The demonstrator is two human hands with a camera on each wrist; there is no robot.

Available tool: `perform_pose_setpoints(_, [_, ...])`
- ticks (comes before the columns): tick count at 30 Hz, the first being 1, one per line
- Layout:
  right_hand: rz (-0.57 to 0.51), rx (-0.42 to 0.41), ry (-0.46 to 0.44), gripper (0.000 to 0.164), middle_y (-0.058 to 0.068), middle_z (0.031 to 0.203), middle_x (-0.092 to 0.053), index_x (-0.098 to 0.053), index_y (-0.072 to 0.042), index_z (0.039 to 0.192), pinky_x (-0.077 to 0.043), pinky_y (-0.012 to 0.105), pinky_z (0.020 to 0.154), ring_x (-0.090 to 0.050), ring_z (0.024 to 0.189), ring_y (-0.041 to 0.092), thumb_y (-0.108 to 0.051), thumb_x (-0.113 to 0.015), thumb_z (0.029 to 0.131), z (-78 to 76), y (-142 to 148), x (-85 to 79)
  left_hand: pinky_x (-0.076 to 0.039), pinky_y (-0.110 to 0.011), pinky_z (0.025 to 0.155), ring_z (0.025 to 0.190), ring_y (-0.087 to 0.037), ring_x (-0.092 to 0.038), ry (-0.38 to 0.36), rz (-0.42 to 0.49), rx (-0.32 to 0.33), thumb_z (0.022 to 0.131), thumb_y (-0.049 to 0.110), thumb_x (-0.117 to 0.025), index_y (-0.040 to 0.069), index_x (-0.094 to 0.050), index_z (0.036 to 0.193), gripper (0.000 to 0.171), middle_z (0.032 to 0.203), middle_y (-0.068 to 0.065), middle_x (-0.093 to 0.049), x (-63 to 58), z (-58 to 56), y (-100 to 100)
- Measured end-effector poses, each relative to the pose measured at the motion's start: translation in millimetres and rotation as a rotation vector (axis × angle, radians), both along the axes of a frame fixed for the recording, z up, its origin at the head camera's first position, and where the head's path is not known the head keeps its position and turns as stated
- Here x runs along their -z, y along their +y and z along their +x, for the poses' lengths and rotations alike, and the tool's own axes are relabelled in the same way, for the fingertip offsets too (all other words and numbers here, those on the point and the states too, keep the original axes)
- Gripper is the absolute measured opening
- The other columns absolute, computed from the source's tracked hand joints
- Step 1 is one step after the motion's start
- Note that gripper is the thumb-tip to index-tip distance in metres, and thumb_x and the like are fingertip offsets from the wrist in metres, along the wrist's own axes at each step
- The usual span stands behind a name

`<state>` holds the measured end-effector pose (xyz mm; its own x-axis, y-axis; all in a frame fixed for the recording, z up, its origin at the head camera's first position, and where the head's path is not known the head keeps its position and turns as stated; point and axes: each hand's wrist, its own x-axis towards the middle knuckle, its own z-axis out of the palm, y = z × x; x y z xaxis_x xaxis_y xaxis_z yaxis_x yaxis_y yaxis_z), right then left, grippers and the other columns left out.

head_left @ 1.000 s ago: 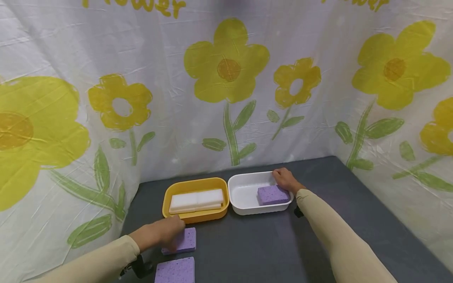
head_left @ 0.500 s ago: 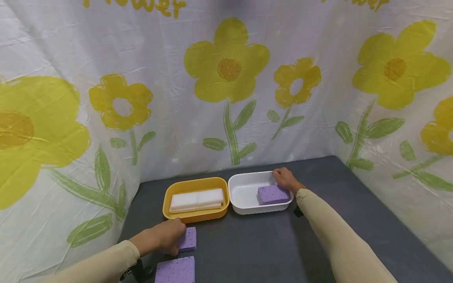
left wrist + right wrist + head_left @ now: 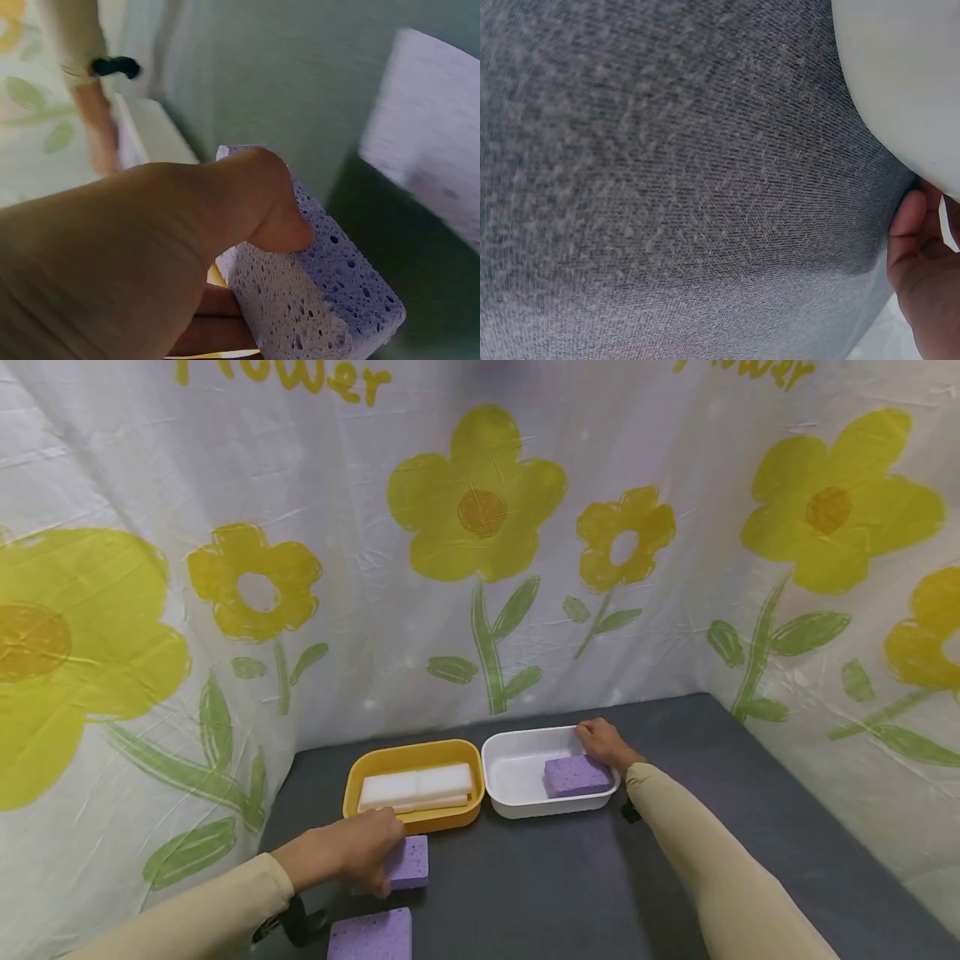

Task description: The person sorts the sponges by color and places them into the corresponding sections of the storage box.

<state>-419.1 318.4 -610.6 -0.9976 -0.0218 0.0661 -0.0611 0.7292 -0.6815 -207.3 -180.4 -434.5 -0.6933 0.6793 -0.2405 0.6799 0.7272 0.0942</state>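
My left hand [image 3: 347,852] grips a purple sponge [image 3: 408,862] in front of the yellow tray. In the left wrist view the thumb presses along one face of that porous sponge [image 3: 330,262], and the fingers are partly hidden behind it. My right hand [image 3: 606,743] holds the right end of a white tray [image 3: 517,777], its fingers over the rim. The right wrist view shows the hand [image 3: 930,277] against the tray's outer wall [image 3: 907,82]. Inside the white tray, at its right, lies another purple sponge [image 3: 576,776].
Just left of the white tray stands a yellow tray [image 3: 442,820] holding white sponges [image 3: 416,786]. A further purple sponge [image 3: 371,935] lies on the dark grey tabletop [image 3: 525,893] at the front. A flower-print curtain [image 3: 360,610] hangs behind and at both sides.
My left hand has taken hold of the purple sponge and moved it slightly right, a little off the tabletop. The right hand has stayed on the white tray.
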Motion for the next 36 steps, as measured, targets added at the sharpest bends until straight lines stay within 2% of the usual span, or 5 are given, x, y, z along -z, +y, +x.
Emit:
perform_pose_setpoints(4, [-0.024,-0.006,0.007,0.035,-0.003,0.063,-0.042,-0.044,-0.02,0.065,-0.036,0.035,0.061,-0.043,0.062,0.018,-0.025,-0.046,0.1,14.5,-8.2,-17.8,-0.048,-0.029,0.067,0.074,-0.012,-0.051,0.001,0.0,-0.029,0.068,0.03,-0.103,0.01,-0.071,0.098,0.048,0.087,0.001,-0.056,-19.7,-1.0,15.9])
perform_pose_setpoints(12, [-0.007,-0.005,0.026,0.035,-0.006,0.061,-0.042,-0.043,-0.023,0.064,-0.035,0.034,0.058,-0.042,0.059,0.015,-0.028,-0.046,0.098,-3.7,4.3,7.0,-0.055,-0.03,0.072,0.075,-0.014,-0.055,0.062,-0.027,-0.007,0.073,0.035,-0.1,0.009,-0.073,0.106,0.049,0.091,-0.001,-0.061,-36.5,-12.3,41.3])
perform_pose_setpoints(20, [-0.033,-0.043,0.061,0.035,-0.002,0.064,-0.042,-0.044,-0.018,0.068,-0.036,0.037,0.063,-0.042,0.062,0.018,-0.027,-0.045,0.102,21.6,-6.0,-14.1,-0.062,-0.026,0.075,0.073,-0.01,-0.061,0.06,0.008,0.031,0.081,0.037,-0.095,0.008,-0.075,0.112,0.047,0.09,0.0,-0.073,-36.9,-37.8,74.8])
perform_pose_setpoints(27, [0.005,0.014,-0.006,0.035,-0.005,0.065,-0.044,-0.045,-0.021,0.068,-0.039,0.037,0.064,-0.045,0.063,0.016,-0.032,-0.046,0.101,10.9,-4.7,-8.1,-0.057,-0.024,0.071,0.073,-0.011,-0.06,0.082,0.052,0.085,0.083,0.036,-0.091,0.007,-0.076,0.11,0.042,0.09,0.0,-0.074,-32.8,-53.9,99.3])
perform_pose_setpoints(36, [-0.034,-0.029,-0.018,0.032,0.0,0.068,-0.043,-0.046,-0.019,0.072,-0.034,0.041,0.063,-0.04,0.062,0.022,-0.028,-0.043,0.103,13.7,-4.5,-12.7,-0.057,-0.029,0.071,0.077,-0.016,-0.062,0.204,0.04,0.14,0.083,0.041,-0.09,0.003,-0.077,0.109,0.048,0.092,-0.007,-0.075,-26.1,-72.3,123.5])
